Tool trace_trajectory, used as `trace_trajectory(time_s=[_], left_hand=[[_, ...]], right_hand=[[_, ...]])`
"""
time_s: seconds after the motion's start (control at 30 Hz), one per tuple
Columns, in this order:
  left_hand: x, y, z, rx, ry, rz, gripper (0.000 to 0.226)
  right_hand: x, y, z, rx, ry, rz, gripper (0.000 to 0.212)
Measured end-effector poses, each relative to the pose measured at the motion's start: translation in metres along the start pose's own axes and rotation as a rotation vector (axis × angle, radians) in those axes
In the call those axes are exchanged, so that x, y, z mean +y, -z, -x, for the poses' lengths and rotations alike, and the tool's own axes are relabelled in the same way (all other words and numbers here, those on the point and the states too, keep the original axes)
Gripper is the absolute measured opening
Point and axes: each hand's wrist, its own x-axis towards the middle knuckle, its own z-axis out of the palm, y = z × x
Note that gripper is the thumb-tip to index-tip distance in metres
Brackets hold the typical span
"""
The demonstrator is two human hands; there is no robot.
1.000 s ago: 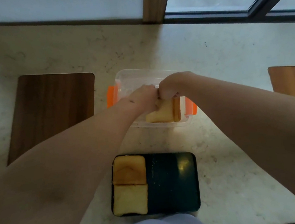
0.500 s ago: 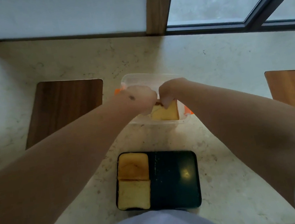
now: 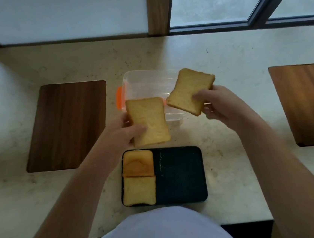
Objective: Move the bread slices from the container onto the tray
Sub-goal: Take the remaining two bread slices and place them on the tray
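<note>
Dark wood mat (image 3: 67,125) lay on the counter (image 3: 213,57) at 9 o'clock of the container, well apart from it.

My left hand (image 3: 123,131) was up off the counter, fingers (image 3: 137,130) pinched on the left slice (image 3: 147,121): thumb on top near its lower-left edge, the rest under it and hidden. Slice was held roughly flat, long side running 12 to 6, overlapping the container's near-left corner in view, just past the tray's far edge.

Clear container (image 3: 144,83) with an orange clip (image 3: 119,97) on its left side sat on the counter at 12 o'clock of the tray. No bread visible inside; the part behind the two slices was hidden.

Black tray (image 3: 180,175) sat on the counter closest to me. Two slices already in its left half: browner slice (image 3: 137,163) at the far end, paler slice (image 3: 139,190) at the near end, edges touching. Right half bare, a few crumbs.

My right hand (image 3: 216,106) was also raised, fingers closed on the right slice (image 3: 190,91) at its lower-right edge. That slice was tilted, top corner pointing to about 1 o'clock, over the container's right end.

Lighter wood mat (image 3: 307,103) sat at 3 o'clock, well apart.
</note>
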Motion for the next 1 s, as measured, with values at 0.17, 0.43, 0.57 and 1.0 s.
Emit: trace_trajectory(time_s=[0.17, 0.43, 0.57, 1.0], left_hand=[[-0.072, 0.005, 0.011, 0.028, 0.202, 0.567, 0.057], [-0.145, -0.005, 0.017, 0.234, 0.244, 0.071, 0.038], [-0.158, 0.001, 0.017, 0.248, 0.292, -0.004, 0.050], [-0.170, -0.003, 0.029, 0.155, 0.274, -0.115, 0.052]], right_hand=[[0.099, -0.025, 0.084, -0.055, -0.131, -0.784, 0.017], [0.196, -0.074, 0.114, 0.246, -0.474, -0.828, 0.029], [0.209, -0.088, 0.107, 0.276, -0.498, -0.804, 0.029], [0.208, -0.087, 0.066, 0.381, -0.490, -0.934, 0.020]])
